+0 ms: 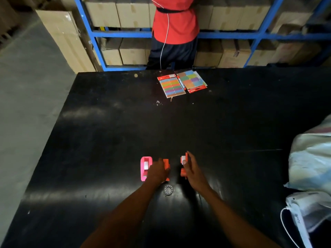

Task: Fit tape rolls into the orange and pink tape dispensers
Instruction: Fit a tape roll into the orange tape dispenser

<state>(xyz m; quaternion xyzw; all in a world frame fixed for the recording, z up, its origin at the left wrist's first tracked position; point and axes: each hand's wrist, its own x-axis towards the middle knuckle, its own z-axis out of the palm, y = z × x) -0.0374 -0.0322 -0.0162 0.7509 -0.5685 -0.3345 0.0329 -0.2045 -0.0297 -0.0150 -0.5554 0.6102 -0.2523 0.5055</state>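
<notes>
On the black table point(107, 140) a pink tape dispenser point(145, 168) stands with a white roll in it. Right beside it is an orange dispenser point(166, 164), and my left hand point(157, 171) lies over it and covers most of it. A second orange dispenser point(184, 166) with a white roll stands a little to the right, with my right hand point(192, 170) against its right side, thumb on the roll. A clear tape roll point(168, 190) lies flat just in front of the dispensers, between my forearms.
Two packs of coloured sticky flags point(181, 83) and a pen lie near the table's far edge. A person in a red top point(174, 24) stands beyond it, before blue shelving with cardboard boxes. A pale bag point(311, 158) and white cable sit at the right.
</notes>
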